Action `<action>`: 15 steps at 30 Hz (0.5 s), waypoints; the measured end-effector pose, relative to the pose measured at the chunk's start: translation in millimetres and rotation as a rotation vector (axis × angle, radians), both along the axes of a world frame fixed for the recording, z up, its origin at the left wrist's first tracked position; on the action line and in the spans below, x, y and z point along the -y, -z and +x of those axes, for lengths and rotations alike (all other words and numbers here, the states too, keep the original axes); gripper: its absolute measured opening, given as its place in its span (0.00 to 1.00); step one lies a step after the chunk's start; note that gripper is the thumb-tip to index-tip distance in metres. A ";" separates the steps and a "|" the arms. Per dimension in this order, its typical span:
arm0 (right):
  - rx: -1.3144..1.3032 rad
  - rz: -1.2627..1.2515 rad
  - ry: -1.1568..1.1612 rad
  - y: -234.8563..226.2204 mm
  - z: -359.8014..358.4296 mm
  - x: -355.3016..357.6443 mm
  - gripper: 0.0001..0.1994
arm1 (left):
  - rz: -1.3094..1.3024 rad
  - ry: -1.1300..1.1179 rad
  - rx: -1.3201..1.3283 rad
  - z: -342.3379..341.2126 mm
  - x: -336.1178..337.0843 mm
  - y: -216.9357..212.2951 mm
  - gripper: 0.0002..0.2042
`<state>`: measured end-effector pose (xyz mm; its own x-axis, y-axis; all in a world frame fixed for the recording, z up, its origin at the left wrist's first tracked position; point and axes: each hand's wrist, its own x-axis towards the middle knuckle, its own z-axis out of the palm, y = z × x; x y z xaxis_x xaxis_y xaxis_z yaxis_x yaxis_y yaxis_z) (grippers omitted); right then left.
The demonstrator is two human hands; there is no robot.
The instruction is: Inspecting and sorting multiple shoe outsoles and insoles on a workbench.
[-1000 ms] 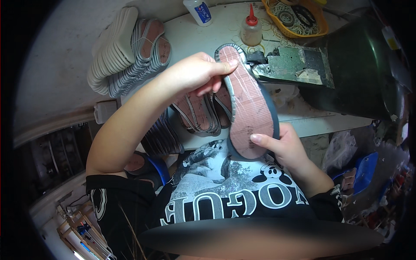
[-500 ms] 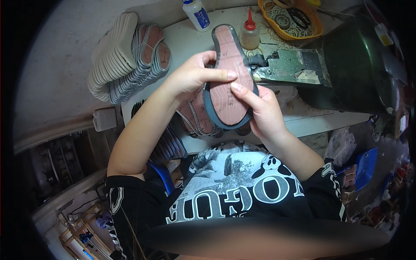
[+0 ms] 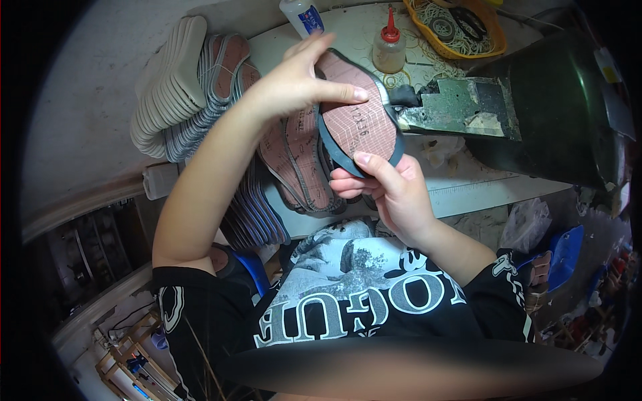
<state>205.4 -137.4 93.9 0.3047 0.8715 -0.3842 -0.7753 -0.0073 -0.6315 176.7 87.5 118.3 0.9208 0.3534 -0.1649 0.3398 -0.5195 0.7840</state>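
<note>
Cluttered white workbench (image 3: 468, 190), stacks of soles (image 3: 200, 87) far left, glue bottle (image 3: 389, 45) far side; insole (image 3: 358, 117) held up over it, looks light and bendy, best gripped by its edges; left hand (image 3: 297, 83) pinches the far end, fingers splayed; right hand (image 3: 388, 190) pinches the near edge, thumb on top.

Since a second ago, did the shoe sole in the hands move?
Yes. The shoe sole moved up and away from the person's chest, closer to the red-capped glue bottle.
</note>
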 end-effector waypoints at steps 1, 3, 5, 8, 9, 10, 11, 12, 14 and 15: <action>-0.018 0.003 0.025 -3.7 1.1 0.9 0.14 | 0.189 0.224 0.068 4.7 -3.2 -2.3 0.44; -0.059 -0.019 0.035 2.6 4.9 -9.1 0.14 | -0.033 0.416 0.091 18.9 -13.9 -1.9 0.37; -0.034 0.012 0.065 1.5 4.7 -9.1 0.15 | -0.204 0.486 -0.234 28.9 -14.3 -11.4 0.30; -0.016 -0.015 0.107 -3.9 4.4 -11.2 0.16 | -0.012 0.494 -0.206 27.8 -13.3 -25.8 0.25; -0.019 -0.019 0.112 -4.0 5.4 -11.3 0.16 | 0.113 0.510 -0.224 27.2 -13.1 -28.7 0.24; -0.034 -0.016 0.121 -4.6 6.5 -12.2 0.17 | 0.149 0.499 -0.185 24.3 -14.6 -28.7 0.25; -0.049 -0.014 0.129 -5.0 7.6 -13.0 0.17 | 0.147 0.502 -0.187 21.1 -15.1 -29.6 0.25; -0.052 -0.016 0.131 -5.0 9.1 -13.8 0.17 | 0.178 0.454 -0.204 17.3 -14.8 -30.8 0.24; -0.026 -0.007 0.094 -3.5 13.7 -14.9 0.20 | 0.206 0.409 -0.222 10.3 -11.2 -30.9 0.24; -0.028 -0.009 0.095 -2.9 15.1 -15.0 0.20 | 0.193 0.364 -0.259 6.0 -8.2 -30.6 0.24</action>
